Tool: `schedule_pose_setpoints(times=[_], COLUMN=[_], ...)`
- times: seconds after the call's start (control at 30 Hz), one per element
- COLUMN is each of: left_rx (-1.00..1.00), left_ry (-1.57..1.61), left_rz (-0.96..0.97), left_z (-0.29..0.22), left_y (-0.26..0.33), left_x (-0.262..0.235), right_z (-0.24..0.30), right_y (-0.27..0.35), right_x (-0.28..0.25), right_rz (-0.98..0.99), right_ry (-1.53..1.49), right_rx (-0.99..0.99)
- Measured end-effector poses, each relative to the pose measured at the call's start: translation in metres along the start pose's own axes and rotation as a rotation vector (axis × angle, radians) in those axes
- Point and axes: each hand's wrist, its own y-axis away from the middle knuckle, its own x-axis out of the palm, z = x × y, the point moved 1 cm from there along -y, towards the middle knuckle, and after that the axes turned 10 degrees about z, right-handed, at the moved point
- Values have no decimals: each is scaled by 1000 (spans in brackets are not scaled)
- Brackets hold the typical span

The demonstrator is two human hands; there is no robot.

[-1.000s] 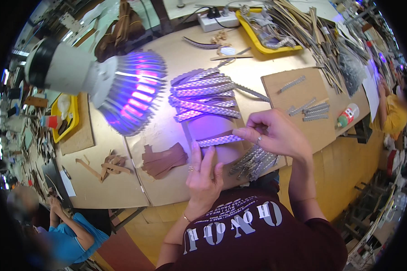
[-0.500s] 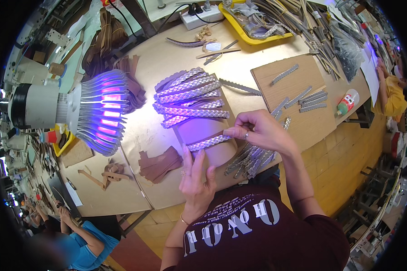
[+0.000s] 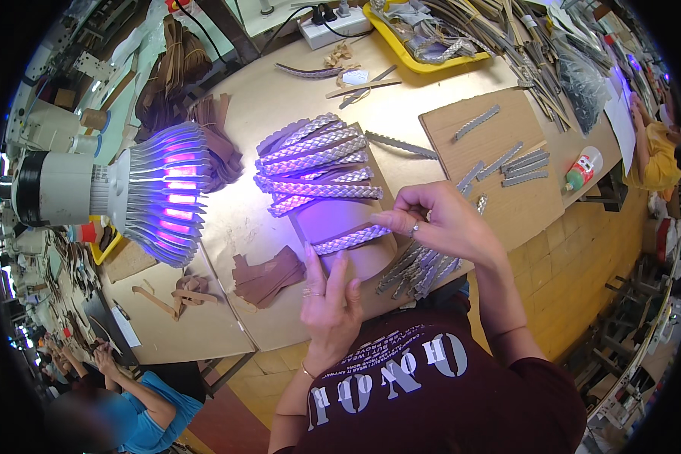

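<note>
A short silvery braided strip (image 3: 349, 240) lies across a tan board (image 3: 329, 216) in front of me. The fingers of my left hand (image 3: 328, 310) are stretched out and apart, with fingertips touching the strip's left end and lower edge. At its right end, my right hand (image 3: 445, 221) pinches the strip between thumb and forefinger. Just beyond, several longer braided strips (image 3: 318, 160) lie side by side over the far part of the board. A pile of loose grey braided pieces (image 3: 420, 272) sits below my right wrist, partly covered by it.
A finned lamp (image 3: 163, 195) casts violet light from the left. Brown flat strips (image 3: 268, 277) lie near my left hand. At right, a cardboard sheet (image 3: 499, 200) bears short grey pieces, with a red-and-green bottle (image 3: 583, 169) beyond. A yellow tray (image 3: 424, 64) stands at the back.
</note>
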Motion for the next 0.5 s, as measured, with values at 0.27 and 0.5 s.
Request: schedule_pose_setpoints(times=[0.27,0.5], left_rx=[48,-8], left_ry=[-199,-181], left_rz=[102,169], left_z=[-8,-11], left_y=[-9,-11], left_x=[-11,-15], right_z=[20,17], right_y=[4,0], right_x=[-5,-9], right_rz=[-32,-65], right_ry=[128,108], right_rx=[-22,-65])
